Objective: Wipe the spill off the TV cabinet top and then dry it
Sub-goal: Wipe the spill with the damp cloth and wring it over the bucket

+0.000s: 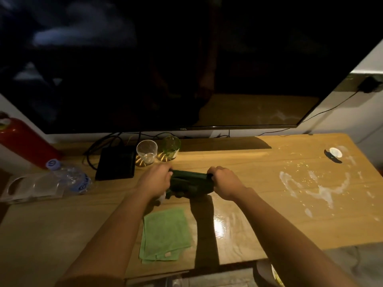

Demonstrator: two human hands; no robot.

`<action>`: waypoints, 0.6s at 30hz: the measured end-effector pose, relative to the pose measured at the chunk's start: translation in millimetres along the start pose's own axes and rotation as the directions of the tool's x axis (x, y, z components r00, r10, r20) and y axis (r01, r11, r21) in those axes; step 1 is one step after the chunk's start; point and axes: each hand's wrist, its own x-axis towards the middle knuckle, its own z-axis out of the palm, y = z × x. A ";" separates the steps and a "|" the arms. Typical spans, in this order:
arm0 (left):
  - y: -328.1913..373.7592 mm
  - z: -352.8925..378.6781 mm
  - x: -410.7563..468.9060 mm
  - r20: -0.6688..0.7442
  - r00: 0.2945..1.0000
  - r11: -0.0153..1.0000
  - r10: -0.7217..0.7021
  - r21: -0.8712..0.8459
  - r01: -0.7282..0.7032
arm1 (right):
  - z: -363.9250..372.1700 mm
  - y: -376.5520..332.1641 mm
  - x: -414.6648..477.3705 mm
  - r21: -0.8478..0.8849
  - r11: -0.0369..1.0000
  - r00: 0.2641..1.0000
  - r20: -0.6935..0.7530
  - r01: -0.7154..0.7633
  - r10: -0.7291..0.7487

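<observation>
Nearest, light green cloth: a folded, nappy microfibre square (165, 235) lying flat near the front edge of the cabinet, a small tag at its near corner.
Cabinet top: glossy wood-grain surface (248, 220), straight front edge, with a bright wet sheen just right of the light cloth.
Arms: both forearms reach forward side by side from the bottom of the view, bare.
Left hand: (156, 181) curled closed around the left end of the dark cloth, knuckles up.
Right hand: (224, 182) gripping the right end the same way, thumb side inward.
Dark green cloth: a bunched, rolled bundle (191, 183) stretched between the two fists, above mid-cabinet.
Spill: whitish smeared streaks and scattered crumbs (315, 187) on the right part of the top, well apart from the hands; bare wood lies between.
Small round white object: (335, 152) near the far right edge, detail unclear.
Left side: a clear plastic bottle (70, 175) lying down, a black flat box (117, 163).
Glasses: one clear (146, 151), one green-tinted (170, 148), upright, just beside each other.
Farthest: a dark television screen (165, 69).
</observation>
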 end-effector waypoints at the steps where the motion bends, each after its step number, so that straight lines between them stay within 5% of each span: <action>1: 12.5 -0.2 -0.1 -0.007 1.000 1.000 0.010 -0.005 -0.010 | -5.0 6.0 -10.2 0.015 1.000 1.000 -0.019 -0.012 0.012; 18: 241.3 79.3 -70.8 -0.101 0.992 0.996 0.070 0.054 -0.065 | -86.2 153.4 -214.7 0.330 0.941 0.972 -0.190 -0.070 0.139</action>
